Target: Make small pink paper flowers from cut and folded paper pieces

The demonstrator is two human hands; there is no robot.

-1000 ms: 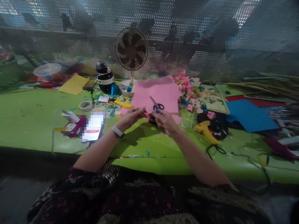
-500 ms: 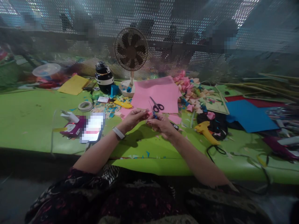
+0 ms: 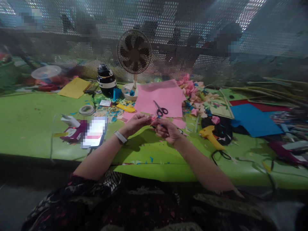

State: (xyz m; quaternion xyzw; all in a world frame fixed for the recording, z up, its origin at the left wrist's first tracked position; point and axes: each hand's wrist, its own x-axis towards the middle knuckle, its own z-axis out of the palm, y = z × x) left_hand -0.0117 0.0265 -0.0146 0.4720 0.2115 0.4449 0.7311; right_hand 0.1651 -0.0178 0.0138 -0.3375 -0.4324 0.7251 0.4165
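Note:
My left hand (image 3: 137, 124) is closed in a pinch, with a small pink paper piece (image 3: 153, 118) at its fingertips. My right hand (image 3: 168, 131) is closed too, its curled fingers meeting the left ones at the pink piece. A bit of blue shows at the right fingertips; what it belongs to is too small to make out. Just beyond the hands, black-handled scissors (image 3: 160, 109) lie on a large pink paper sheet (image 3: 157, 91).
A fan (image 3: 134, 53) and a black bottle (image 3: 106, 84) stand at the back. Left lie a phone (image 3: 94, 132), a tape roll (image 3: 87, 110) and a yellow cutter (image 3: 125, 107) among scraps. Right are pink paper petals (image 3: 189, 86), a yellow glue gun (image 3: 211, 137) and a blue sheet (image 3: 255, 119).
My right hand has turned and its fingers have curled in more. The blue bit shows less. The left hand keeps its pinch, and the whole view has shifted slightly.

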